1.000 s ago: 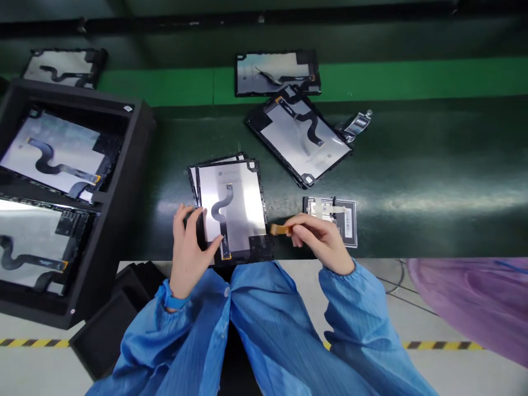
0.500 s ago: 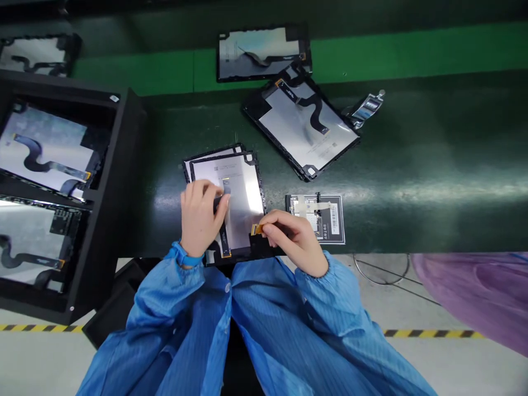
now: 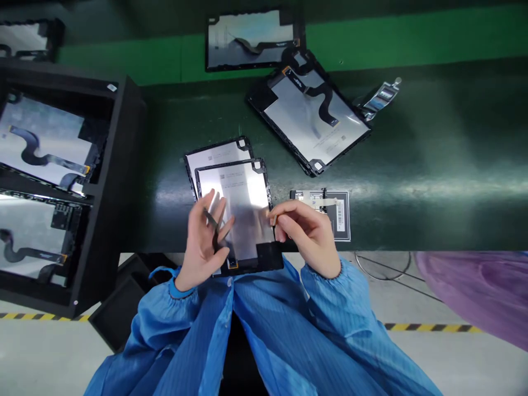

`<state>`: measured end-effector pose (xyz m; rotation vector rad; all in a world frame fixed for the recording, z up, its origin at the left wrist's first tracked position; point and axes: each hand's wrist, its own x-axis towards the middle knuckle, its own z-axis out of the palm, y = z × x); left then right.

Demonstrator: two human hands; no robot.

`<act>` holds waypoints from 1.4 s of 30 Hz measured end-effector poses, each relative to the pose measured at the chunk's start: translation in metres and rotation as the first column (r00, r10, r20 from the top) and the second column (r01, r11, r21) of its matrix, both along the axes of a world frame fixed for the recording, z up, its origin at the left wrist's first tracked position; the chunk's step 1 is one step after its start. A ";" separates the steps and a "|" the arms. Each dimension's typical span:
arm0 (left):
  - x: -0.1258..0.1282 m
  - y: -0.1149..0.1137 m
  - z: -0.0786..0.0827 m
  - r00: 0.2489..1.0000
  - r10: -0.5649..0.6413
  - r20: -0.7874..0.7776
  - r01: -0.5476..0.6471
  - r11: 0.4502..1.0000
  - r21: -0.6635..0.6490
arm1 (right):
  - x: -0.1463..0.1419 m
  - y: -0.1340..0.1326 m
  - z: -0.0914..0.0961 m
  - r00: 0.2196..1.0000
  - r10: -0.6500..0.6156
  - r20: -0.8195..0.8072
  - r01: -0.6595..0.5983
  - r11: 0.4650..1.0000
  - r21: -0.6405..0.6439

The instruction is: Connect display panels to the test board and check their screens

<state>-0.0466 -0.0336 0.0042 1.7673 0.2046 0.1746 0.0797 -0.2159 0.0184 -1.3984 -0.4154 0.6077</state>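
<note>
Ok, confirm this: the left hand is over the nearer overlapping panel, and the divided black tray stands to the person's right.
No: the divided black tray stands to the person's left, as the head view shows. The left hand is indeed over the nearer overlapping panel.

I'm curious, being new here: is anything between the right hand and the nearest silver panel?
Nothing visible, apart from the small tan piece it pinches. The right hand is at the right edge of the silver panel; whether they touch, I cannot tell. The left hand is over the panel's left side.
</note>
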 end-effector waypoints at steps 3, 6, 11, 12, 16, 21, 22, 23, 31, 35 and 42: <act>0.000 0.000 -0.002 0.992 0.096 -0.076 -0.111 0.968 -0.225 | -0.002 0.002 0.003 1.000 0.004 0.006 -0.004 1.000 -0.003; 0.008 0.007 0.005 0.992 -0.035 -0.122 -0.020 0.903 -0.429 | -0.004 0.005 0.005 1.000 0.006 0.020 -0.006 1.000 -0.012; 0.029 0.011 0.028 0.899 -0.399 -0.182 0.149 0.668 -0.729 | -0.006 0.006 0.006 0.999 0.000 0.036 0.003 0.998 -0.065; 0.032 0.009 0.031 0.877 -0.437 -0.199 0.156 0.651 -0.743 | -0.006 0.006 0.006 0.999 -0.007 0.048 0.011 0.997 -0.075; 0.035 -0.002 0.031 0.935 -0.292 -0.203 0.063 0.698 -0.713 | -0.007 0.006 0.006 0.991 -0.023 0.134 0.040 0.991 -0.129; 0.033 -0.019 0.020 0.975 0.196 -0.101 -0.219 0.914 -0.340 | -0.009 0.006 0.008 0.980 -0.035 0.198 0.069 0.983 -0.168; 0.033 -0.021 0.019 0.966 0.248 -0.066 -0.257 0.933 -0.252 | -0.009 0.006 0.008 0.978 -0.036 0.207 0.073 0.982 -0.173; 0.033 -0.022 0.019 0.961 0.272 -0.041 -0.275 0.944 -0.185 | -0.010 0.006 0.008 0.976 -0.036 0.214 0.076 0.981 -0.178; 0.034 -0.023 0.023 0.976 0.217 -0.037 -0.219 0.973 -0.073 | -0.011 0.006 0.010 0.963 -0.010 0.270 0.072 0.973 -0.220; 0.036 -0.023 0.026 0.981 0.191 -0.030 -0.193 0.979 -0.061 | -0.011 0.005 0.010 0.950 0.025 0.312 0.050 0.972 -0.231; 0.038 -0.024 0.030 0.979 0.196 -0.053 -0.197 0.980 -0.016 | -0.012 0.004 0.007 0.926 0.054 0.373 0.031 0.975 -0.221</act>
